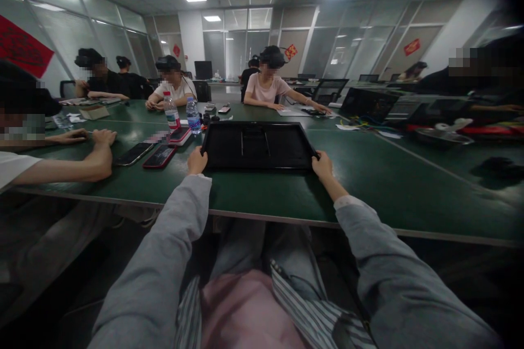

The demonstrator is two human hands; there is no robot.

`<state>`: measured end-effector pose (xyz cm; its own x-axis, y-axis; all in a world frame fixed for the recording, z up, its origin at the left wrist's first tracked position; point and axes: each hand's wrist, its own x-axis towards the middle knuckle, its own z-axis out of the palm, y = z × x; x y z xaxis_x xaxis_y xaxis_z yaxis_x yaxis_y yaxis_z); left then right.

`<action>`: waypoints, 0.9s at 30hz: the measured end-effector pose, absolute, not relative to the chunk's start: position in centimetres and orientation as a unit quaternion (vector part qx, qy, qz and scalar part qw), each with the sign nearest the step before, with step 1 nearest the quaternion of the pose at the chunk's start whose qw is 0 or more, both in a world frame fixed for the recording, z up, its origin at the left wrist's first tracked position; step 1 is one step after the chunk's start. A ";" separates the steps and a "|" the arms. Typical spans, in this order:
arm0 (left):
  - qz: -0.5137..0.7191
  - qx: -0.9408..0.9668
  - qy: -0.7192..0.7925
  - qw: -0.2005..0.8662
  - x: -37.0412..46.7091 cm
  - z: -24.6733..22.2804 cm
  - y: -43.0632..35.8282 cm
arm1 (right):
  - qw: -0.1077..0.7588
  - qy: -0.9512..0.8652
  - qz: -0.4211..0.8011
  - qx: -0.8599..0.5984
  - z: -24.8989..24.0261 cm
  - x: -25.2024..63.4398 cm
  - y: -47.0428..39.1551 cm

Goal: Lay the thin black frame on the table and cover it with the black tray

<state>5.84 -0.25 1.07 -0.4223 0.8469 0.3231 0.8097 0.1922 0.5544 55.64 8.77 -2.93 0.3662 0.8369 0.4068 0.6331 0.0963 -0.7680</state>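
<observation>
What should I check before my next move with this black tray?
1. Left hand on the black tray's left edge: ok, gripping.
2. Right hand on its right edge: ok, gripping.
3. Tray fully resting on the green table: cannot tell.
4. Room beside the far-left corner: not ok, the blue-capped bottle stands close.
5. Red-edged phone apart from the tray: ok, it lies left of your left hand.

L hand (197,162) had some fingertips hidden by blk panel (286,147). Far-L co-worker (65,169) was cut off by frame edge. Dark R-side obj. (500,170) was too blurry to ID.
</observation>
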 end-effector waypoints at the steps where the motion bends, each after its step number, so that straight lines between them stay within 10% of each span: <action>1: 0.340 0.537 0.772 0.028 5.8 1.1 -0.2 | 0.493 -0.556 0.102 -0.662 -3.0 55.7 8.8; 27: 0.333 0.534 0.777 0.032 6.1 1.5 -0.6 | 0.493 -0.554 0.104 -0.663 -2.9 55.4 8.4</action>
<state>6.12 -0.62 1.46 -0.4280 0.8506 0.3054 0.8077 0.2084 0.5516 55.39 8.42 -2.85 0.3637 0.8373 0.4083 0.6323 0.1000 -0.7683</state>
